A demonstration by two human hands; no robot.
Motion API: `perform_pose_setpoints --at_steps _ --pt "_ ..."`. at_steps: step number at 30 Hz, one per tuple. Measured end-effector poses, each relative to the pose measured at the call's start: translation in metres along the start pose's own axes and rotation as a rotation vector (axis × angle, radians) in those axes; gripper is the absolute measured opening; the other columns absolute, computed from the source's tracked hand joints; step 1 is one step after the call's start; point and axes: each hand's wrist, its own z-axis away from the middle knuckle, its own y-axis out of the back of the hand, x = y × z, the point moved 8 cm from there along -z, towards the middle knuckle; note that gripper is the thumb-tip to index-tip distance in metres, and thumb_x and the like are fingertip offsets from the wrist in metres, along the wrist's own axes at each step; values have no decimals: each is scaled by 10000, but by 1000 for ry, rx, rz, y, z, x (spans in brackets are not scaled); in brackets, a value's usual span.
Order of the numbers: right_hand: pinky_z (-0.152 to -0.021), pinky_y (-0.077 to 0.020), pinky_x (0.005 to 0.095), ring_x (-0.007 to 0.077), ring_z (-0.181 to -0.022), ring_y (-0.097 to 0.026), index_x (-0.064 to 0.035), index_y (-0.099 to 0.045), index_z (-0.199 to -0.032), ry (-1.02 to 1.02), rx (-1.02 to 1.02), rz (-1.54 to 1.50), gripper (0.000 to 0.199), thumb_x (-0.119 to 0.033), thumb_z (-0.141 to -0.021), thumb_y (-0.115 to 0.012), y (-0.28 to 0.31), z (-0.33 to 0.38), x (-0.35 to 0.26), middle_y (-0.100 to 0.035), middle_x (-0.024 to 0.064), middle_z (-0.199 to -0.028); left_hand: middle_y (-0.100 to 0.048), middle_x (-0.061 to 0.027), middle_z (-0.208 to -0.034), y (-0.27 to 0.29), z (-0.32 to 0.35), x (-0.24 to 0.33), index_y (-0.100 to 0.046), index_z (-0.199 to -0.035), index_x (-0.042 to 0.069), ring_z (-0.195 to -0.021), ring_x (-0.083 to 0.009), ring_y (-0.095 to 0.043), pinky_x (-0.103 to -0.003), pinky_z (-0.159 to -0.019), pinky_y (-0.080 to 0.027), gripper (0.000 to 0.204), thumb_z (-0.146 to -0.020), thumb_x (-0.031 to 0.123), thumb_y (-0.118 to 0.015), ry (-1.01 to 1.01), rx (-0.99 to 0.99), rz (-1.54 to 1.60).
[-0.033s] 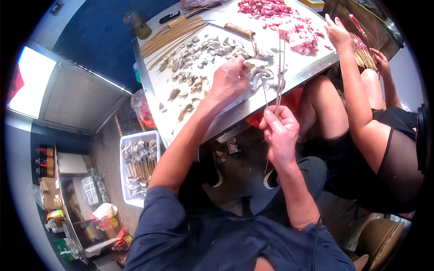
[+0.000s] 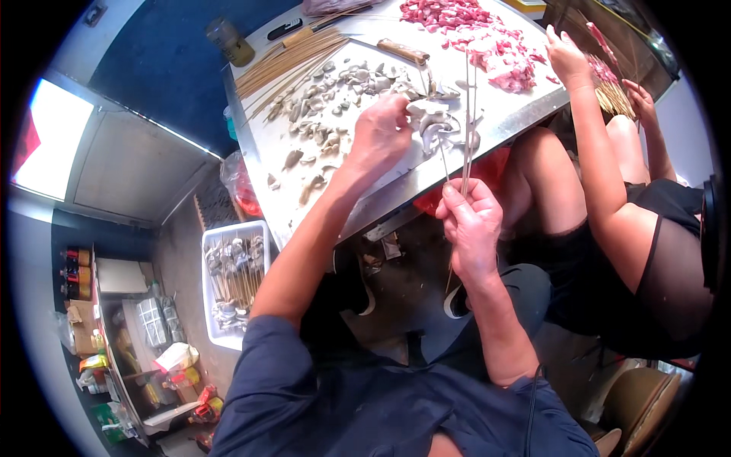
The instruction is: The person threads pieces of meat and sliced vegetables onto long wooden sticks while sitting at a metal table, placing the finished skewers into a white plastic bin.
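Observation:
My right hand is closed around several thin skewers that point up over the table's near edge. One of them slants left, with pale grey, slippery-looking pieces of meat threaded at its upper end. Beside those pieces my left hand has its fingers curled together; what they pinch is hidden. Loose grey pieces lie scattered on the white tabletop left of that hand. A wooden handle lies beyond the hands.
Bare skewers lie bundled at the far left, near a jar. Cut red meat is heaped at the far right. A white tray of loaded skewers stands low at left. Close on my right, another person's arm reaches up.
My left hand has shifted slightly left and toward me. The skewers in my right hand have tilted a little left at their tops; both hands stay closed.

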Motion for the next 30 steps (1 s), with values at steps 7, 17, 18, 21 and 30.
perform_pose_setpoints --at_steps 7,17,18,21,30 --pt "-431 -270 150 4 -474 -395 -44 -568 -907 -107 -86 91 48 -76 -920 -603 -11 7 15 -565 0 -652 -628 -92 -910 48 19 -42 -569 -989 31 -761 -200 -685 -279 -621 -563 96 -897 12 -591 353 231 869" --pt "-469 -307 156 5 -518 -434 -43 -585 -900 -126 -177 181 50 -82 -913 -613 -25 15 32 -568 -19 -648 -642 -100 -917 70 28 -46 -551 -1067 25 -757 -178 -655 -282 -647 -542 169 -908 38 -608 360 303 1040" --pt "-471 -307 156 5 -519 -436 -44 -585 -899 -125 -178 186 48 -81 -913 -612 -25 15 32 -567 -21 -648 -642 -100 -917 71 28 -43 -551 -1067 25 -757 -178 -655 -282 -647 -542 169 -908 38 -608 359 306 1040" --pt "-473 -309 156 4 -523 -439 -44 -584 -897 -126 -180 190 48 -79 -913 -612 -26 16 31 -567 -23 -647 -646 -103 -919 75 30 -41 -554 -1052 13 -796 -186 -657 -296 -697 -543 165 -902 33 -619 363 335 1051" --pt "-471 -307 158 3 -521 -439 -43 -583 -889 -143 -192 208 49 -77 -914 -608 -28 18 30 -564 -26 -636 -658 -111 -902 82 31 -46 -573 -998 12 -812 -199 -665 -314 -741 -554 125 -889 11 -633 320 370 1011"
